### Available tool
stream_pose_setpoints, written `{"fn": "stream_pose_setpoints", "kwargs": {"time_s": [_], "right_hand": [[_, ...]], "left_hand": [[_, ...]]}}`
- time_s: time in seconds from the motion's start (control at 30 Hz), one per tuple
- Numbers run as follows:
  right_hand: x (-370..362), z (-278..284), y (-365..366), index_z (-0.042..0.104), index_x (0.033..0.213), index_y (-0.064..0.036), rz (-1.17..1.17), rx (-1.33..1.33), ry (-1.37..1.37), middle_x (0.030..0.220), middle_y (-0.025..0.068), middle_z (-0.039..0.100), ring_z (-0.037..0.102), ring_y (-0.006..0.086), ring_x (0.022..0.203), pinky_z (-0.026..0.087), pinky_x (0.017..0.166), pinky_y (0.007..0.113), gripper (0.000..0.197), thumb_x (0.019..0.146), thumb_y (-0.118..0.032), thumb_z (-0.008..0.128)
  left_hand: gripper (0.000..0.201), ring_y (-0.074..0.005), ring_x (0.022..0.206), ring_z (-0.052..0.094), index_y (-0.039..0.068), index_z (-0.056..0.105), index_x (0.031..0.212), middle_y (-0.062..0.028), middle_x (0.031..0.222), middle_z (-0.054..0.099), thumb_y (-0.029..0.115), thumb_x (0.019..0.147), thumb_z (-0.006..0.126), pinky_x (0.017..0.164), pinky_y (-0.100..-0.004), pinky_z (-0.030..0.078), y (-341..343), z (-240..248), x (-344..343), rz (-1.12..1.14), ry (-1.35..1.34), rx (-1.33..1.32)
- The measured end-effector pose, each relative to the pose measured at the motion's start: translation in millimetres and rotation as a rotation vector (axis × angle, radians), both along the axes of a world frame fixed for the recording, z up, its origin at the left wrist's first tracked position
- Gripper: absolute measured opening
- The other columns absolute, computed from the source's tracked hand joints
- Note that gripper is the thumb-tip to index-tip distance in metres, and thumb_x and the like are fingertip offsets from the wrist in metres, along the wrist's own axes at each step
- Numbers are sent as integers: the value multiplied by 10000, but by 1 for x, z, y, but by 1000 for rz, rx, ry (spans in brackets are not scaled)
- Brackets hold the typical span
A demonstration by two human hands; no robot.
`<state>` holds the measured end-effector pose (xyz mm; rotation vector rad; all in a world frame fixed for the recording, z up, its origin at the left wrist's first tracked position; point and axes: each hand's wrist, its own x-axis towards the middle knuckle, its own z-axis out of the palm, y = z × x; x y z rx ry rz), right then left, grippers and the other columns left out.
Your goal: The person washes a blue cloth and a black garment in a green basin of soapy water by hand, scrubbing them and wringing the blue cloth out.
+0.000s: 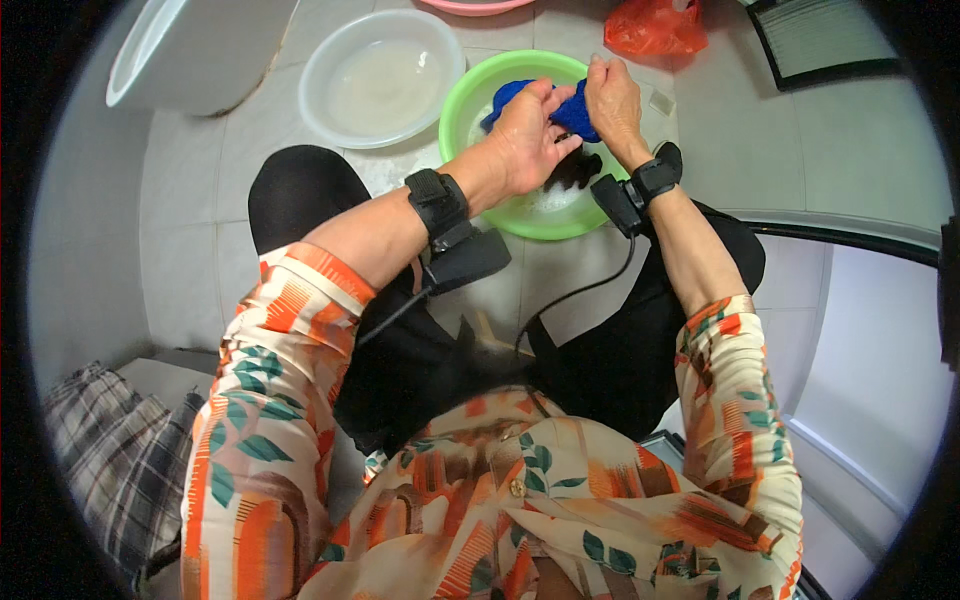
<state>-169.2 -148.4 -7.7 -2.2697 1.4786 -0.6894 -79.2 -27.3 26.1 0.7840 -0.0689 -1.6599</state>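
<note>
"Two hands over the green basin, basin on the floor. Left hand, right hand. Where's the cloth?"

"Blue cloth, between them, above the far half of the basin. Right fingers clenched about its right end, near the rim."

"Left fingers?"

"Half curled, spread, palm partly showing. Cloth passes behind them. Whether they pinch any of it, cannot tell; the hand covers that stretch."

"Why hold it there?"

"My reading: above the basin, so any drips fall back in. An end anchored at the right probably frees the left hand to shift along the fabric. Basin set just past the bent legs, presumably for easy reach."

"Long axis?"

"Roughly side to side across the basin. Bunched. One part shows past the left hand toward the left rim; the other end sits in the right hand. No front or back that I can make out."

"Below it?"

"Dark piece, crumpled, in the green basin among white suds. Perhaps lying there to stay wet."

"And the white basin?"

"Left of the green one, cloudy water inside. Likely kept close for convenience. Whether the rims touch, unclear."
</note>
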Motion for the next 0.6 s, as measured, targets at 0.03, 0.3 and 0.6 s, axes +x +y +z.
{"fn": "stream_pose_setpoints", "kwargs": {"time_s": [0.03,0.3,0.6], "right_hand": [[9,6,12,503,861,-15,34,-5,-118,786,245,611,579,448,719,449,627,524,356,913,-349,394],[12,0,37,501,853,-37,121,-89,-208,705,221,595,578,429,676,439,602,526,316,898,-342,435],[31,39,109,462,812,-65,342,-110,-200,678,197,577,577,404,653,424,557,514,265,882,-320,471]], "left_hand": [[560,-221,1254,341,21,281,1366,-147,1364,365,405,960,253,1058,-399,269,0,6,2,42,-44,94],[503,-214,1120,472,30,420,1268,-105,1214,517,396,949,286,1027,-364,315,2,6,7,43,-41,64],[499,-242,1093,506,27,538,1141,-119,1131,572,407,946,281,1017,-386,332,5,7,30,57,31,115]]}}
